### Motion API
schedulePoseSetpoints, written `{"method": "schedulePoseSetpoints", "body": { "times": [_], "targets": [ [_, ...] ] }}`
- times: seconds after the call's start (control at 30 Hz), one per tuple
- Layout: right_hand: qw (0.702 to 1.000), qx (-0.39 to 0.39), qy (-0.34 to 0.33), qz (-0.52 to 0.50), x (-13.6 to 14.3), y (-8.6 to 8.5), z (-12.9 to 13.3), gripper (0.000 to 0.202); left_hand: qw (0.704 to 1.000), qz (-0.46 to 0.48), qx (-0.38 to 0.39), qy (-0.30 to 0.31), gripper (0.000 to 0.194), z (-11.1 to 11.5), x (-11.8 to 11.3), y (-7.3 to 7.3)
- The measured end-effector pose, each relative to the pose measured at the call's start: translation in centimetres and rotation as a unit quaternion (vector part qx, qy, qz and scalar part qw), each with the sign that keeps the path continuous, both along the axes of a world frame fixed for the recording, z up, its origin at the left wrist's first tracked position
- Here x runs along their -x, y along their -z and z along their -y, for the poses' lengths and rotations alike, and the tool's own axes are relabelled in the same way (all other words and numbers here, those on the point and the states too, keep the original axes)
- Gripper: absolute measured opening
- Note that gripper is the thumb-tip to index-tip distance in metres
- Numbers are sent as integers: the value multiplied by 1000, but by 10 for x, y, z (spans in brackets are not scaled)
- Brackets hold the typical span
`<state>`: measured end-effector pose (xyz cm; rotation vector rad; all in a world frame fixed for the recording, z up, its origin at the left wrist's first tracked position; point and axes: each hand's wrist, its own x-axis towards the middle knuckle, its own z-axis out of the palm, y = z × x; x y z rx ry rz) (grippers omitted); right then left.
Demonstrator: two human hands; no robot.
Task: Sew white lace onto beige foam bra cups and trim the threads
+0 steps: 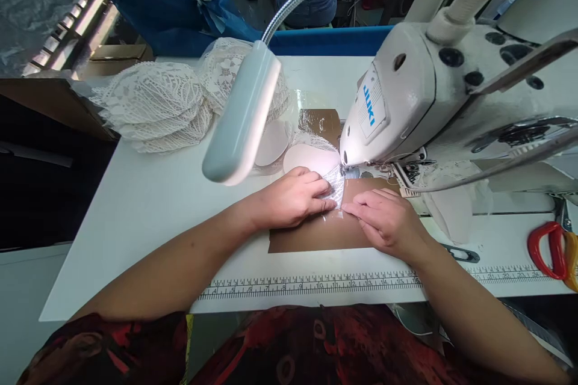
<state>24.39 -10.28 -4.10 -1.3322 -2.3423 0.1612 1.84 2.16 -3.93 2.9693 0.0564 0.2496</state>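
1. The lace piece (335, 185) lies near the centre of the frame, over the brown sheet (311, 242) on the counter (149, 216), close to the front of the sewing machine (392, 96); the pale pink pad (311, 158) lies along its upper left side.
2. My left grip (293, 198) lies over the lace's left side, fingers bent and thumb reaching toward its lower edge; I cannot tell whether cloth is caught between them or only pressed down.
3. My right grip (391, 219) has its fingertips bunched at the lace's lower right corner; they look drawn together, but whether they pinch the edge I cannot tell.
4. I judge the lace very light, limp and easily stretched; its open pattern could snag on a nail, so I would favour the flat of the fingertips over a hard tug.
5. The pad looks smooth, and I expect it to be soft but springier than the lace; pressing hard might dent it, so its rim seems the better hold.
6. The brown sheet looks shiny and may be slippery; a fingertip at the lace's lower edge should steady it best.
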Motion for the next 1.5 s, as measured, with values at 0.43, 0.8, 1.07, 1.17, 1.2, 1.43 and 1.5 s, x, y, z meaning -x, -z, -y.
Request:
{"method": "schedulePoseSetpoints", "body": {
  "times": [0.43, 0.8, 1.07, 1.17, 1.2, 1.43, 1.5],
  "targets": [
    [997, 13, 7, 79, 9, -1, -1, 32, 997, 0, 27, -71, 40, 5, -9, -2],
    [997, 14, 12, 68, 9, 2, 0, 27, 996, -51, -17, -65, 42, 4, -11, -7],
    [997, 23, 20, 67, 10, 2, 0, 27, 996, -54, 10, -63, 38, 2, -11, -9],
    [997, 20, 22, 67, 11, 1, 0, 27, 996, -53, 17, -66, 36, 1, -11, -11],
    [997, 16, 23, 67, 12, 1, 0, 26, 996, -53, 17, -67, 35, 1, -11, -11],
    [997, -6, 51, 62, 13, 3, -2, 28, 996, -35, 4, -87, 36, 0, -15, -10],
    [995, -7, 65, 70, 13, 2, -3, 29, 995, -29, 1, -96, 37, 0, -15, -8]
  ]
}}
